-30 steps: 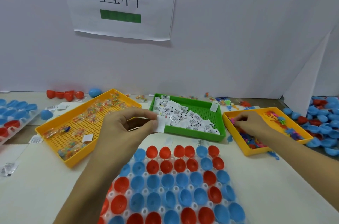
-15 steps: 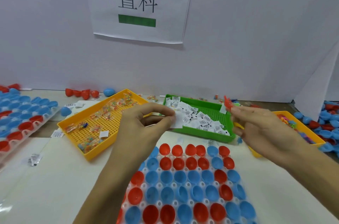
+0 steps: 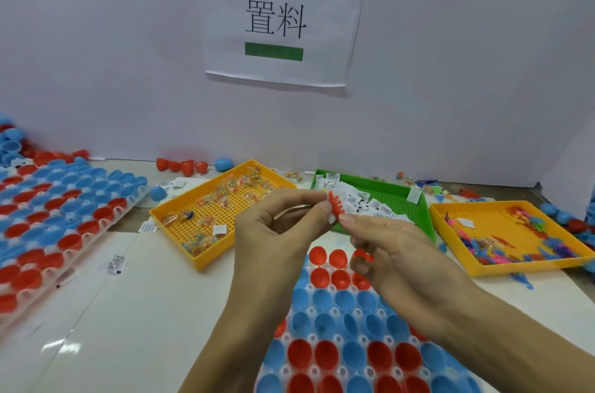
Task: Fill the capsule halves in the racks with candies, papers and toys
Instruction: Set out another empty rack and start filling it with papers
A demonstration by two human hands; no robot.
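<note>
Above the rack (image 3: 338, 357) of empty red and blue capsule halves (image 3: 351, 302), left hand (image 3: 277, 231) and right hand (image 3: 389, 248) pinch a red toy (image 3: 334, 206); green tray (image 3: 418, 215) holds papers (image 3: 360, 202)

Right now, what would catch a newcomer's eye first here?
Two hands meet mid-frame: the left hand and right hand pinch a small red toy and a white paper slip above the near rack of red and blue capsule halves. Behind stand three trays; the green tray holds papers.

Both forearms are bare, the left hand (image 3: 277, 231) and right hand (image 3: 389, 251) apparently without rings or gloves.
</note>
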